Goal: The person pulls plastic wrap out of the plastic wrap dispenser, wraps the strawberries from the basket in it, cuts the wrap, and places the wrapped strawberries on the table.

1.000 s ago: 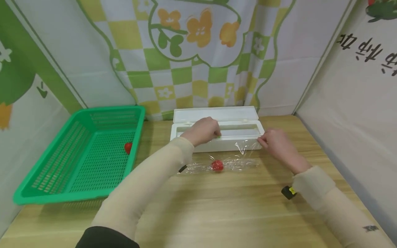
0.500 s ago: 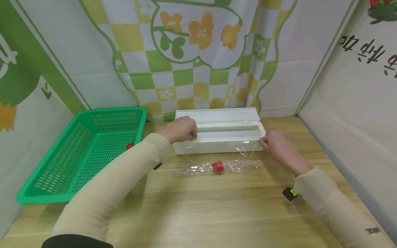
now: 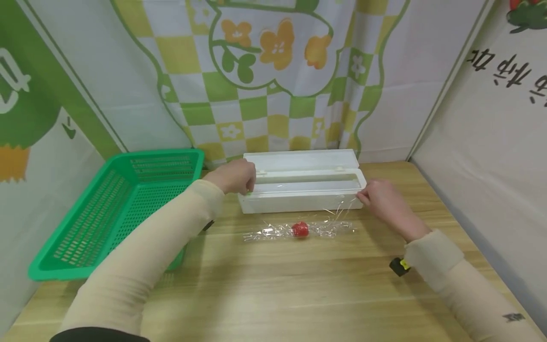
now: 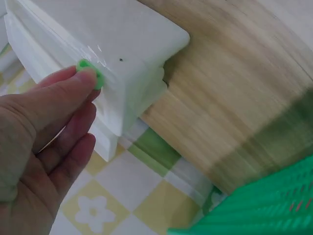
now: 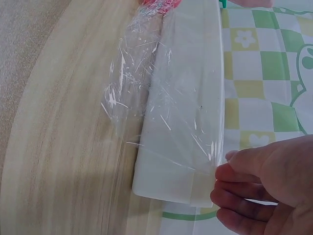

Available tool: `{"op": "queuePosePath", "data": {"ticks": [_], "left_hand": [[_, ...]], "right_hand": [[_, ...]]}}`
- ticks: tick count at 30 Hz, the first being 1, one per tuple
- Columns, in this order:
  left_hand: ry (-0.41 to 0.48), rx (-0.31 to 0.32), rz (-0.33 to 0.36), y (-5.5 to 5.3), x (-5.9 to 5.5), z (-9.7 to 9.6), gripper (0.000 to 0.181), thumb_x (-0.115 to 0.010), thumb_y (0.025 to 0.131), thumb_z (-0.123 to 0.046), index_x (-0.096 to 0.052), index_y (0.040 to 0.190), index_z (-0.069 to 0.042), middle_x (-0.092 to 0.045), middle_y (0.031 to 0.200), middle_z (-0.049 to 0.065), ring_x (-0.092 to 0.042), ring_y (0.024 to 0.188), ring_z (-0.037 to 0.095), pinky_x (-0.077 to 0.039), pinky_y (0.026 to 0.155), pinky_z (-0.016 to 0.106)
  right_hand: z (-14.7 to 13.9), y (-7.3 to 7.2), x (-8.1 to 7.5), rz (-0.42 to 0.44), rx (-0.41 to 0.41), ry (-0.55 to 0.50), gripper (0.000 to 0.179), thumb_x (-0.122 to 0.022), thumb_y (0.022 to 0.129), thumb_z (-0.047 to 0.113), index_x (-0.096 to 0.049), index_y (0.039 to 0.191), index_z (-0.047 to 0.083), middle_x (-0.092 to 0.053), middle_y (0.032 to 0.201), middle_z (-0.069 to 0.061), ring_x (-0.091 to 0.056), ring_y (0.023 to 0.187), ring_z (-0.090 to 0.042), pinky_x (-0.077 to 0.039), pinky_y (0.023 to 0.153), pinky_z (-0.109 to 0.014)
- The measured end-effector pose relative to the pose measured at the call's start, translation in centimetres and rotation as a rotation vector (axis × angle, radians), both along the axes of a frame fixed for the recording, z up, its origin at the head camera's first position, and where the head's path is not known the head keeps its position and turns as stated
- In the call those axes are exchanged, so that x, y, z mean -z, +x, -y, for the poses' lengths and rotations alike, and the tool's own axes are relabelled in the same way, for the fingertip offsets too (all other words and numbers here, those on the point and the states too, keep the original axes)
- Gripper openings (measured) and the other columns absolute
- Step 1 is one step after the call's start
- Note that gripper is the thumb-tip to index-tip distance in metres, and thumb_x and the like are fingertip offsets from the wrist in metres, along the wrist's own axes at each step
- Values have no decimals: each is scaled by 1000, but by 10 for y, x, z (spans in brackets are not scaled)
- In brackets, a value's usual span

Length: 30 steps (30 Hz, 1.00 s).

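A white cling film box (image 3: 295, 203) lies across the table with its lid (image 3: 301, 160) raised. My left hand (image 3: 235, 176) pinches a small green slider (image 4: 100, 79) between thumb and index finger, at the left end of the box's front edge. At the right front corner, my right hand (image 3: 381, 202) pinches the edge of the cling film (image 5: 132, 81) against the box. The film hangs down the box front onto the table. A small round red object (image 3: 300, 229) sits in the crumpled film in front of the box.
A green plastic basket (image 3: 55, 274) stands on the left, with a bit of red showing through its mesh in the left wrist view. Behind the box hangs a checked floral curtain (image 3: 256, 107). A white wall panel (image 3: 483, 152) borders the table's right side.
My left hand has slid leftward along the box's front edge with the green slider, from near the middle to the left end. The right hand stays at the right corner.
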State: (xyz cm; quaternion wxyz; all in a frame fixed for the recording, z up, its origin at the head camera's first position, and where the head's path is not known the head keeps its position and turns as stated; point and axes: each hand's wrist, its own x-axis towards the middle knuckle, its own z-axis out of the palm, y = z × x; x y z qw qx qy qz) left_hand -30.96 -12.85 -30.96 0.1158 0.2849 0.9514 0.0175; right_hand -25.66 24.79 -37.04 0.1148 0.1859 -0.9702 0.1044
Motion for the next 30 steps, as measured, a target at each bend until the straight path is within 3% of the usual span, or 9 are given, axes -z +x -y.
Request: {"op": "queuePosePath", "data": {"ticks": [5, 15, 23, 26, 30], "left_hand": [[14, -12, -4, 1, 3, 5, 24, -73, 73, 7, -77, 90, -9, -75, 97, 7, -68, 98, 26, -58, 86, 39], [-7, 2, -1, 8, -1, 7, 22, -66, 80, 8, -73, 93, -8, -69, 98, 7, -61, 96, 24, -54, 84, 38], [-64, -32, 17, 20, -8, 5, 32, -65, 88, 4, -67, 119, -6, -66, 124, 14, -61, 116, 32, -53, 96, 45], [-70, -37, 1, 22, -8, 6, 32, -67, 88, -1, -67, 120, -6, -66, 126, 14, -61, 118, 33, -52, 98, 46], [-49, 5, -55, 23, -8, 3, 29, -71, 88, -10, -67, 117, -7, -69, 119, 12, -64, 110, 30, -54, 94, 45]], "right_hand": [[-1, 1, -1, -4, -1, 19, 28, -66, 92, 15, -73, 69, 2, -63, 71, -11, -53, 62, -22, -47, 59, -40], [-4, 0, -2, 26, -11, -15, 25, -64, 94, 15, -77, 77, 1, -66, 72, -10, -51, 62, -18, -46, 60, -35], [-3, -1, -3, 23, -16, -18, 24, -64, 93, 15, -77, 78, 1, -66, 73, -10, -52, 63, -19, -46, 61, -36], [-4, -1, -3, 37, -14, -21, 25, -64, 93, 15, -77, 78, 0, -65, 72, -9, -51, 63, -19, -45, 61, -35], [-4, -1, -4, 51, -9, -16, 24, -65, 94, 16, -78, 82, 0, -68, 75, -11, -53, 64, -19, -46, 62, -36]]}}
